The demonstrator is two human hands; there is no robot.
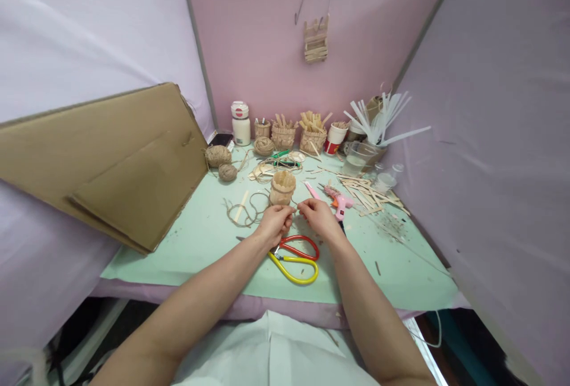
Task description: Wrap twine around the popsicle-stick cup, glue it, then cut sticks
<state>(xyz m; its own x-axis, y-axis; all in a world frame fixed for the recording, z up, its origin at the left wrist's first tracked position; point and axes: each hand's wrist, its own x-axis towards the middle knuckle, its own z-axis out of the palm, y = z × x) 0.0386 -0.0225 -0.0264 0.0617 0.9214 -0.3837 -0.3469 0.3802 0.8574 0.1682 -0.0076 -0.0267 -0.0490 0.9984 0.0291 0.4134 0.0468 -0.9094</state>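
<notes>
My left hand [276,222] and my right hand [318,215] are close together at the middle of the table, both with fingers pinched. Between their fingertips runs a thin piece of twine [253,218], whose loose loops lie on the table to the left. Just behind the hands a small round cup made of wooden sticks [282,187] stands upright. Scissors [299,259] with one red and one yellow handle lie under and beside my left hand. A pink glue gun [340,202] and a pink tool [312,190] rest beyond my right hand.
Large cardboard [133,178] leans at the left. Along the back stand a white bottle [241,130], a stick-filled basket [313,139] and a paper cup [335,138]. Twine balls [218,155] sit back left. Loose wooden sticks [371,193] and white glue sticks [383,116] are at right.
</notes>
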